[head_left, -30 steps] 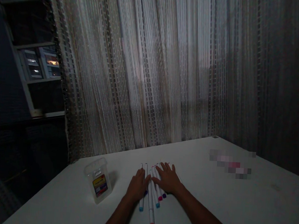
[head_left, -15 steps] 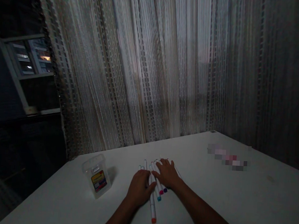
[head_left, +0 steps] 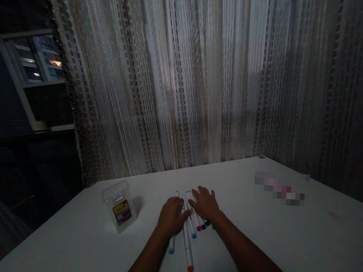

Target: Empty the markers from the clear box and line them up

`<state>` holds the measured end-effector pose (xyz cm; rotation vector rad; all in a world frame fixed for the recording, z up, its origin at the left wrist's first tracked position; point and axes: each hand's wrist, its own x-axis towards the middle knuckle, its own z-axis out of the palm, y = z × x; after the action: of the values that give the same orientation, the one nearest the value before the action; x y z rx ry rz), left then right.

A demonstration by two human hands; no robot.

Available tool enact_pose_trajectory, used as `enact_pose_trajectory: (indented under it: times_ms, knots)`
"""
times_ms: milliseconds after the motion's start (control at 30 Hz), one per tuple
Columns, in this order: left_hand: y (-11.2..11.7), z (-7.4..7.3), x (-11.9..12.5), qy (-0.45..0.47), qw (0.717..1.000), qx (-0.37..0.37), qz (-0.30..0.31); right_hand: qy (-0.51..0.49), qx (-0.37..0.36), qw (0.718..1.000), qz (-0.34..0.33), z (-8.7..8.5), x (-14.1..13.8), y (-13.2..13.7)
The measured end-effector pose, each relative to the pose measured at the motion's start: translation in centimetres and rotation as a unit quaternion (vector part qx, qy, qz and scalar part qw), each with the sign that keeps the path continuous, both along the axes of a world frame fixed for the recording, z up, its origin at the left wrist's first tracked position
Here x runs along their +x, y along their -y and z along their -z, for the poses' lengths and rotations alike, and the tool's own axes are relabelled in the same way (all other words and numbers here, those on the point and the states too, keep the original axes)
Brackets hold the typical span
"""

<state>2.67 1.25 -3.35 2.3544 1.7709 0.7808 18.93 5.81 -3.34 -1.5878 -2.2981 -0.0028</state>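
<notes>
Several white marker pens (head_left: 188, 239) with coloured caps lie in a loose bunch on a white table (head_left: 285, 241). My left hand (head_left: 170, 217) rests palm down on the left side of the bunch, fingers curled over the pens. On the right side my right hand (head_left: 205, 204) lies flat with its fingers spread across the pens. An orange-capped pen (head_left: 189, 259) sticks out nearest to me, and a blue-capped one (head_left: 171, 247) lies to its left.
A clear plastic box (head_left: 120, 206) with a coloured label stands on the table left of the pens. A blurred patch (head_left: 281, 189) lies at the far right. Pale curtains (head_left: 203, 84) hang behind the table. A dark window (head_left: 34, 69) is at the left.
Both hands have shifted the bunch slightly. The blue-capped pen shows again beside my left wrist, and more cap ends show under my right hand. The view has tilted a little.
</notes>
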Motion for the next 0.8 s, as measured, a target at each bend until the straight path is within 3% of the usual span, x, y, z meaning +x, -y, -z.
enact_pose_trajectory:
  times_ms: [233,533,667,800]
  knots:
    - [-0.6,1.1,-1.8,0.033,0.994,-0.091,0.057,0.001,-0.027,0.999,-0.036,-0.2,-0.3,0.4]
    - [-1.6,1.0,-0.1,0.051,0.996,0.056,-0.055,-0.005,-0.006,1.0,-0.013,-1.0,-0.1,0.6]
    - [-1.5,0.8,0.3,0.01,0.999,-0.009,-0.035,-0.032,-0.058,0.997,0.048,-1.5,0.8,-0.6]
    - [-1.5,0.8,1.1,-0.033,0.997,-0.063,-0.036,-0.055,-0.085,0.993,0.063,-1.3,1.2,-1.9]
